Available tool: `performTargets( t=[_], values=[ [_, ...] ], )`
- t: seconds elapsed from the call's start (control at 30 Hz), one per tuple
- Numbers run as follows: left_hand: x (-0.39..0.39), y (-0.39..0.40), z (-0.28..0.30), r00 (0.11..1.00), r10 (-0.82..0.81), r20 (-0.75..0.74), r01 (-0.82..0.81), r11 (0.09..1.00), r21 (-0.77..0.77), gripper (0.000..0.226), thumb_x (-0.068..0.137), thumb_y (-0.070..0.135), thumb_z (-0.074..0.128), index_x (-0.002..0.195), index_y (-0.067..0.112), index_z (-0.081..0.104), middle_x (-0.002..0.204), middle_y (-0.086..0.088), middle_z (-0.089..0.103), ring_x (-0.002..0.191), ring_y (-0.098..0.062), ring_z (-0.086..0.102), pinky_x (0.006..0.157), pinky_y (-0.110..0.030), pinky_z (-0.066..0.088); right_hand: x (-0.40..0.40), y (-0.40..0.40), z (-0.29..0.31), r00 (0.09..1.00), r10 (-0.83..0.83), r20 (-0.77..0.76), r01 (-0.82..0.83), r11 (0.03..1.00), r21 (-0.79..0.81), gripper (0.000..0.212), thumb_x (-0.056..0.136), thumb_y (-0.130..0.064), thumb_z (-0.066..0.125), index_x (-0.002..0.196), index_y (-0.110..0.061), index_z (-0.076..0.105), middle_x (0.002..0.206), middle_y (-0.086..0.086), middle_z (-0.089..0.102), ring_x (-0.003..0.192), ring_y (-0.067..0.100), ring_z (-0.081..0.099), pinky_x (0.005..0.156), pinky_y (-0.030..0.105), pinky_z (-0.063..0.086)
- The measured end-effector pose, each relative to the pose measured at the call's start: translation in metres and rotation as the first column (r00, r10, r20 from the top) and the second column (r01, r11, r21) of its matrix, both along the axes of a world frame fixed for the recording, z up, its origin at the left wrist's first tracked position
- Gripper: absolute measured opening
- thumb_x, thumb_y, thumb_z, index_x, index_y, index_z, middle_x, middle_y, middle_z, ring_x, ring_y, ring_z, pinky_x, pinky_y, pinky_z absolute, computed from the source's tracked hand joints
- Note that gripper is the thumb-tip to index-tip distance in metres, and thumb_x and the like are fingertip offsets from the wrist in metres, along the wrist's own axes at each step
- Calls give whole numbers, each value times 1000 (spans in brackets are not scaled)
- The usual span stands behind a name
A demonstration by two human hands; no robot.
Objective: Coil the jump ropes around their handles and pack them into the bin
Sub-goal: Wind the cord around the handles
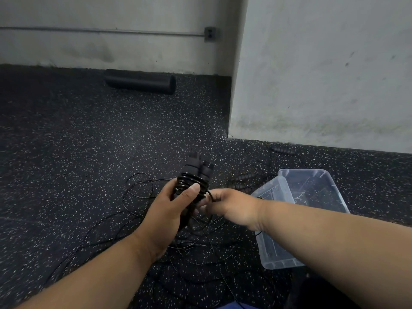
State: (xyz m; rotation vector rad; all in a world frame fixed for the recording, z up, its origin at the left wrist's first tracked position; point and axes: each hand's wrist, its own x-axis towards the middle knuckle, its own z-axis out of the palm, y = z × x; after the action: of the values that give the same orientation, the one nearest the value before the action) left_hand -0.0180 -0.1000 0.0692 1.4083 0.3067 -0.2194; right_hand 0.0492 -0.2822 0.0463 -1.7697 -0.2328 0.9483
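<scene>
Left hand grips two handles — right hand pinches cord.

Two bare forearms are showing, with no sleeves, watch or rings visible on the left hand or right hand. A scrap of blue clothing is peeking in below.

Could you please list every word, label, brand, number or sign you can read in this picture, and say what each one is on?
None: no text can be read anywhere in this view.
Handles: plain black, no brand showing.
Bin: clear plastic, no label visible.
Outlet box on the wall: no marking legible.
Foam roller: plain black, no print.
</scene>
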Motion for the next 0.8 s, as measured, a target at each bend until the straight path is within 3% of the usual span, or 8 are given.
performTargets(
  t=[0.1,0.17,0.27,0.37,0.43,0.53,0.7,0.8],
  values=[
    [2,4,1,1000,16,5,-16,1000,-25,47,86,50,77,120,17,68,100,-13,73,84,-27,63,77,-44,52,-1,3,-6,993,-37,-109,50,992,118,8,103,-16,61,98,-21,64,101,1,78,102,10,72,105,40,51],
    [3,7,2,999,51,-14,-51,999,-5,49,86,52,77,120,18,68,99,-11,72,81,-24,63,73,-40,52,2,1,-6,981,-87,-173,114,981,155,7,106,-22,58,99,-21,59,84,5,74,84,20,73,109,54,50],
    [6,12,-2,995,97,-33,-90,981,173,44,82,55,77,117,31,67,99,-2,76,82,-18,70,74,-38,59,5,0,2,995,-93,-43,97,990,98,14,106,-26,59,93,-21,57,63,-4,52,53,10,51,71,40,55],
    [5,15,-7,1000,7,0,-5,798,602,34,90,56,73,116,42,56,99,9,72,87,-11,70,73,-30,58,7,1,14,958,81,276,-43,989,-141,11,102,-23,66,92,-25,61,71,-8,56,55,6,46,53,27,44],
    [3,15,-7,999,-35,-3,27,693,721,40,91,59,70,122,44,49,98,16,66,86,-4,65,68,-24,51,8,0,18,882,263,391,-140,939,-315,5,101,-25,66,98,-28,63,85,-7,66,64,7,56,61,30,52],
    [3,15,-9,998,-60,-21,53,589,807,51,90,66,67,130,42,48,104,15,66,91,-9,65,75,-31,53,8,-4,29,799,463,384,-255,839,-480,6,99,-26,64,103,-31,65,98,-10,69,83,8,63,77,32,55],
    [7,26,-9,997,-74,-19,45,373,927,61,89,71,63,137,40,42,116,5,63,96,-19,62,77,-36,50,6,-3,54,792,541,282,-381,800,-464,5,99,-27,65,98,-32,66,90,-11,66,66,1,53,65,26,47],
    [8,30,-6,986,-156,-53,90,244,966,58,87,69,65,132,41,43,112,6,61,93,-18,61,75,-34,47,4,-3,63,830,472,295,-361,860,-361,9,99,-24,67,104,-31,70,80,-17,63,61,-2,51,61,18,44]
  ],
)
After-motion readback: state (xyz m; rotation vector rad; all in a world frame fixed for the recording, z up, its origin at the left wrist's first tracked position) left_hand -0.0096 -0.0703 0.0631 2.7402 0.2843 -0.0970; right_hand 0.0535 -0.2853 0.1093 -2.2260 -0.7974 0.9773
